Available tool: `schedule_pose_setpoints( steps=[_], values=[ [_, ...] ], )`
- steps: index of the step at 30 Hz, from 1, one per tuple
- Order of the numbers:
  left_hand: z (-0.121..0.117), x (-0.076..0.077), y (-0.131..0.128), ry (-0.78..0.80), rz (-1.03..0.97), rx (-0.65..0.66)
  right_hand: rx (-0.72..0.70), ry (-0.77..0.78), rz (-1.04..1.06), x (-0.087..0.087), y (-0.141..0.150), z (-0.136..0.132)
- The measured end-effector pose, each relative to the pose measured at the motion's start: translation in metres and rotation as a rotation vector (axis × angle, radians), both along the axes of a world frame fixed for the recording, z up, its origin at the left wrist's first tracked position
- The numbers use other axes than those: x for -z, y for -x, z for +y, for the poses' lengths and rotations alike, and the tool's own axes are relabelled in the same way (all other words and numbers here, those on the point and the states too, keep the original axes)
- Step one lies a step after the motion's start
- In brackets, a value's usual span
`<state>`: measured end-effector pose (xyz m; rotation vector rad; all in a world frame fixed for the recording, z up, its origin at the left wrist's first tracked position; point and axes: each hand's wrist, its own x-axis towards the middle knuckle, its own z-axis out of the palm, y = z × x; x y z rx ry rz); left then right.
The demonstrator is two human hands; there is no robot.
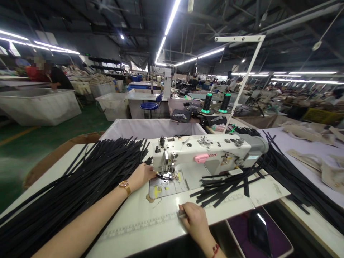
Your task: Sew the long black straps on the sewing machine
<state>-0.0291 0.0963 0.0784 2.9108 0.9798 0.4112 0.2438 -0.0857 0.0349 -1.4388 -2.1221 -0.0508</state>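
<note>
a white sewing table (228, 211) bears a sewing machine (204, 152), a ruler (139, 225) along its edge, and heaped black strips (88, 182) on both sides.

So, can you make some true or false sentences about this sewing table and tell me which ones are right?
1. The left hand is beside the presser foot of the sewing machine. True.
2. Black strips lie on both sides of the machine. True.
3. The gold watch is on the right wrist. False: it is on the left wrist.
4. The two thread cones are pink. False: they are black with green ends.
5. The right hand is on top of the black strips. False: it is at the front edge of the white table, by a ruler.
</note>
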Motion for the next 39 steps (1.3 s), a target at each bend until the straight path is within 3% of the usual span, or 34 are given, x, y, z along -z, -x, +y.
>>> schedule_pose_setpoints(
  steps=[5, 9, 14, 22, 32, 35, 39],
  values=[
    [-0.002, -0.002, 0.003, -0.033, 0.097, 0.001, 0.02, -0.007, -0.005, 0.0, 0.002, 0.0],
    [-0.021, -0.003, 0.004, -0.041, 0.175, 0.017, 0.024, 0.014, -0.018, 0.0, 0.002, -0.001],
    [-0.054, 0.002, -0.009, -0.033, 0.234, -0.065, 0.014, 0.021, -0.01, 0.001, 0.001, -0.001],
    [-0.067, -0.005, -0.024, 0.016, 0.272, -0.148, 0.003, -0.005, -0.006, -0.003, 0.003, -0.001],
    [-0.102, -0.002, -0.09, 0.067, 0.258, -0.421, 0.011, 0.015, 0.056, 0.003, 0.0, -0.003],
    [-0.125, -0.01, -0.088, 0.104, 0.244, -0.455, 0.008, 0.021, 0.082, 0.0, -0.001, -0.002],
    [-0.193, -0.021, -0.07, 0.2, 0.173, -0.368, 0.013, 0.018, 0.154, -0.007, 0.002, -0.008]
  ],
)
